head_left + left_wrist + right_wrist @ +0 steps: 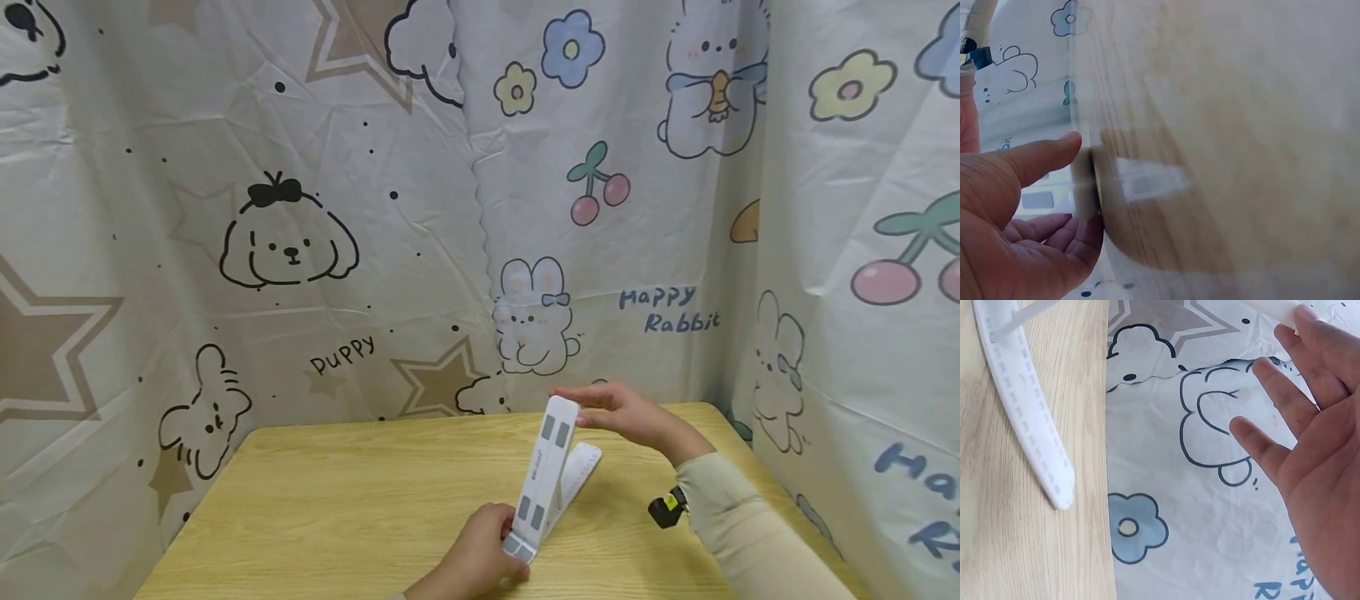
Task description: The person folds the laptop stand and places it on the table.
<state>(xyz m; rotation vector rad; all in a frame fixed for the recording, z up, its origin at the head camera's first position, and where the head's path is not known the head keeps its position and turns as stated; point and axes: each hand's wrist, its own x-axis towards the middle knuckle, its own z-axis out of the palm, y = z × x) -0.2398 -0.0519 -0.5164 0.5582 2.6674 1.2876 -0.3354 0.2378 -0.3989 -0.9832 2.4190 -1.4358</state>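
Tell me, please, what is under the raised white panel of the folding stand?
Under the raised panel lies the stand's notched base strip, flat on the wooden table. The left hand covers the hinge end; the right hand touches the panel's top.

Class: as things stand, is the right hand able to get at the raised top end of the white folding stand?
Probably yes: the right hand already touches the stand's top end, nothing between them.

The backdrop cloth reads "Puppy" and "Happy Rabbit".
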